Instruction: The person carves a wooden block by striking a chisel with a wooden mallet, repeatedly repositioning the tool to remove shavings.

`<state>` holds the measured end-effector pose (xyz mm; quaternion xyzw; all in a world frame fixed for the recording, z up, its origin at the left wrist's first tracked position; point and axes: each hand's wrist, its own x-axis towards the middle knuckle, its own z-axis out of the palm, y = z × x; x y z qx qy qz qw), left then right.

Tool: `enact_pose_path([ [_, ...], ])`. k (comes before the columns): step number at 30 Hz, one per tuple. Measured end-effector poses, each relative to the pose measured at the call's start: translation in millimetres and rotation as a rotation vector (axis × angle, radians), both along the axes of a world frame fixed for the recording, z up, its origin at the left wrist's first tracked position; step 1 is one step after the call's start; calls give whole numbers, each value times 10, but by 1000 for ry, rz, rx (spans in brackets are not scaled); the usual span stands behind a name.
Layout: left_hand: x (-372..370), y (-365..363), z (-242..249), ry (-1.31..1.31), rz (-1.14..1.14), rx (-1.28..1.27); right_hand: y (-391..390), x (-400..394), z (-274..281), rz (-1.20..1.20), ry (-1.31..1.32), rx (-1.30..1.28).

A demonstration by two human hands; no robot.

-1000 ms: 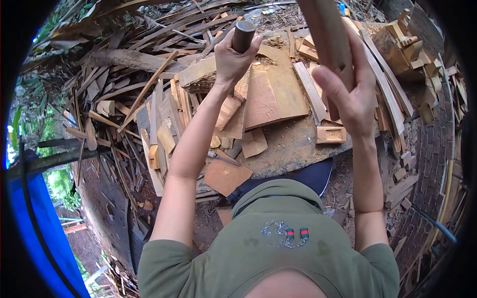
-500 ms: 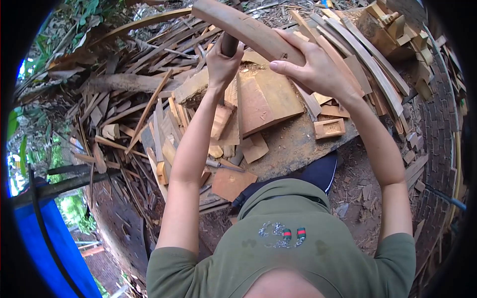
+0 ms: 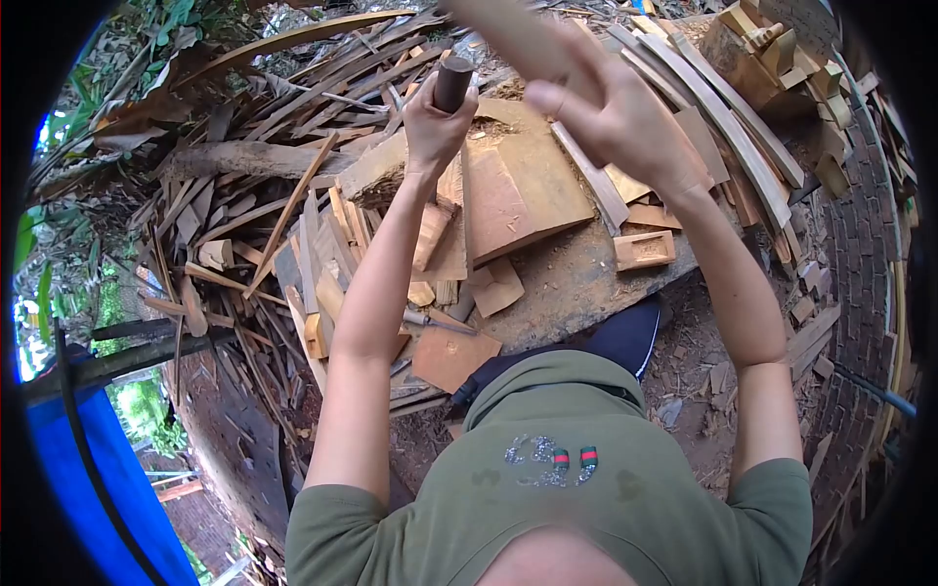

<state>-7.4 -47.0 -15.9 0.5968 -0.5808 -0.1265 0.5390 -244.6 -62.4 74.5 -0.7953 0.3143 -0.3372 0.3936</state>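
My left hand is wrapped round a dark cylindrical handle, whose end points up; the rest of that tool is hidden. A long, blurred wooden piece is gripped in my right hand, raised over the work area. Below both hands lies a large wooden block with a hollowed, chipped upper end. A small block with a rectangular recess rests to its right. Near my body, a chisel-like tool lies beside a flat wood piece.
Wood strips are heaped at the left, and long boards lean at the right. A log with cut pieces stands at the upper right. A blue tarp hangs at the lower left, and bricks line the right side.
The wooden piece in my right hand has moved up and away from the handle's end, which now shows. My left hand has barely moved.
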Motion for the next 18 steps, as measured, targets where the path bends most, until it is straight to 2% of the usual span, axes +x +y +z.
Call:
enact_pose_path([
  [1,-8,-19,13,53,-15,-29,46,8,-36,21,143,-11],
  [2,2,-4,-17,84,-43,-40,50,8,-241,-24,72,-102],
  [3,-2,-5,16,87,-54,-54,77,-62,-132,-10,170,2],
  [5,64,105,53,106,-25,42,119,-117,-115,-22,146,-4],
  [7,203,183,90,133,30,-54,194,-127,-180,-35,49,39],
  [8,279,247,107,256,32,-51,225,-135,-226,-54,-49,85],
  [11,473,399,252,539,79,-188,289,-188,-350,-68,-18,201],
  [13,588,523,332,698,201,-214,357,-237,-389,-74,5,173],
  [15,684,631,364,754,299,-276,436,-263,-409,-61,-43,281],
  [18,706,723,394,791,414,-371,487,-280,-495,-86,-56,266],
])
